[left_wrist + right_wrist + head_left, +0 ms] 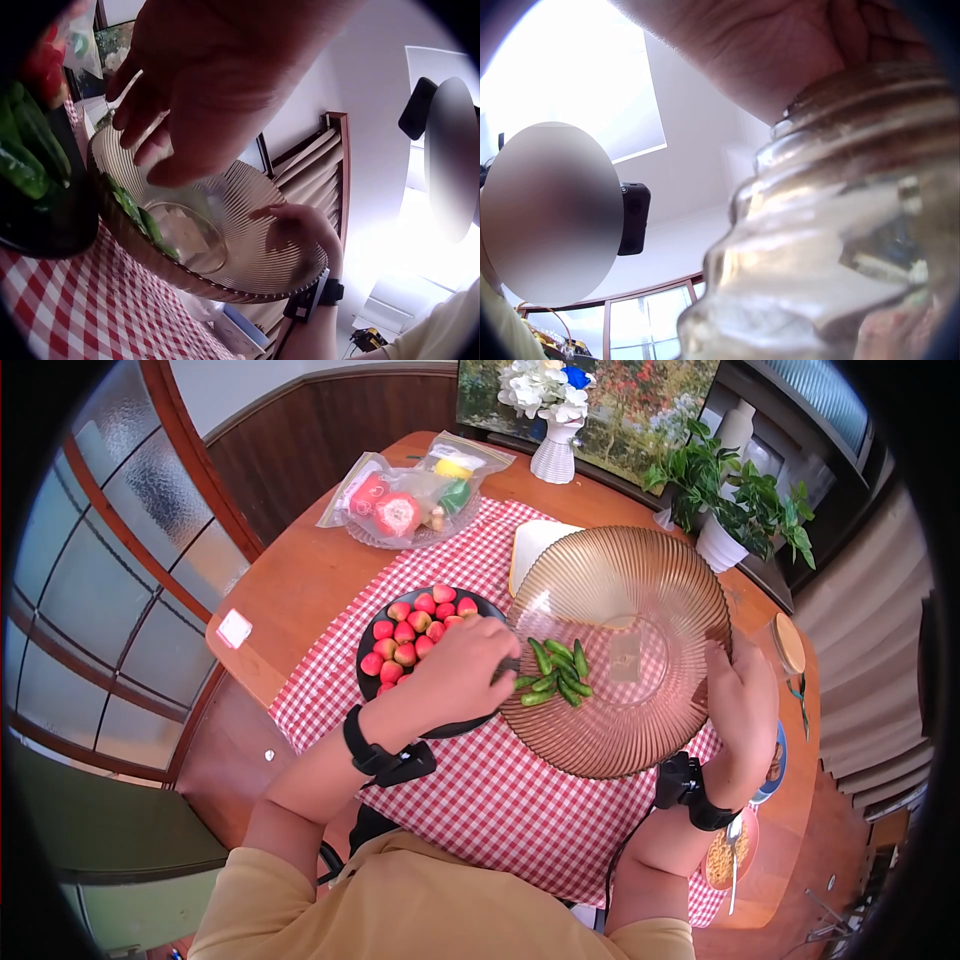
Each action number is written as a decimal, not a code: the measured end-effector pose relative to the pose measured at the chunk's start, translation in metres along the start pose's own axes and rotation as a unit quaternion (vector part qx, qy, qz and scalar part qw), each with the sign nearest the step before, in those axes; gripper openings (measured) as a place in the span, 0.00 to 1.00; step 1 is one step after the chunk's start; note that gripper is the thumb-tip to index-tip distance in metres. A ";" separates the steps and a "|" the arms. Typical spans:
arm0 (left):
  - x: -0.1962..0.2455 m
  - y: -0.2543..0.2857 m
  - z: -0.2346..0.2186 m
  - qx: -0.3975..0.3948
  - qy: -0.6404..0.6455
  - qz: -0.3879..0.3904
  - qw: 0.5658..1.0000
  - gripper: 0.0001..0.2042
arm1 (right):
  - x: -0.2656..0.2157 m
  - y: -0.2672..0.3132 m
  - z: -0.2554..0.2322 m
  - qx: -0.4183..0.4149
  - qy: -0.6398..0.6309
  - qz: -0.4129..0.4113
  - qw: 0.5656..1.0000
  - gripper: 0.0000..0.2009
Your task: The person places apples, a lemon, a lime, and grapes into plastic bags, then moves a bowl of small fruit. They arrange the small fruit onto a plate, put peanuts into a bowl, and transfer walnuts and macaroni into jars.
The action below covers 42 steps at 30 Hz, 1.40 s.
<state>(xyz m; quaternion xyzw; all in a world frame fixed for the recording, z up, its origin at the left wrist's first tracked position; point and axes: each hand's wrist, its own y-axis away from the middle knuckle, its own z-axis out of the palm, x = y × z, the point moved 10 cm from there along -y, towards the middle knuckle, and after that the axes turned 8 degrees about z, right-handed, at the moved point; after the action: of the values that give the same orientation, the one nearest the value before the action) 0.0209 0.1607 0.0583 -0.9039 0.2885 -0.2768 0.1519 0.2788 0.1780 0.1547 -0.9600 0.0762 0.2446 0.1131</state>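
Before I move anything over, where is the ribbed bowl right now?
In the head view, the ribbed bowl is right of centre, over the checked cloth, just right of the black plate, its right side held by the right hand.

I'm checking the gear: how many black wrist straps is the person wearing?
2: left strap on the wrist behind the left hand, right strap behind the right hand.

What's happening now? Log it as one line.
left hand: over edge of black plate, nothing visibly held | right hand: grips rim of glass bowl | green peppers: some in glass bowl | red fruits: on black plate
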 end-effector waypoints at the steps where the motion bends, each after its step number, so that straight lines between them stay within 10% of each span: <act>1: 0.010 -0.006 0.007 -0.021 0.017 0.038 0.999 0.14 | -0.001 0.000 0.000 0.001 0.000 -0.001 1.000 0.14; 10: 0.030 -0.025 0.055 -0.059 0.002 0.139 0.989 0.26 | -0.006 0.004 -0.002 0.002 0.005 -0.003 1.000 0.14; 42: -0.011 0.016 0.008 0.023 0.027 -0.016 0.999 0.12 | -0.010 0.005 -0.007 0.023 0.019 -0.011 1.000 0.14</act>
<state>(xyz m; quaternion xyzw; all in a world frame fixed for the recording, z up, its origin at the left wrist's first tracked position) 0.0106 0.1556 0.0404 -0.8971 0.2711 -0.3098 0.1604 0.2720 0.1724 0.1647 -0.9625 0.0734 0.2231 0.1360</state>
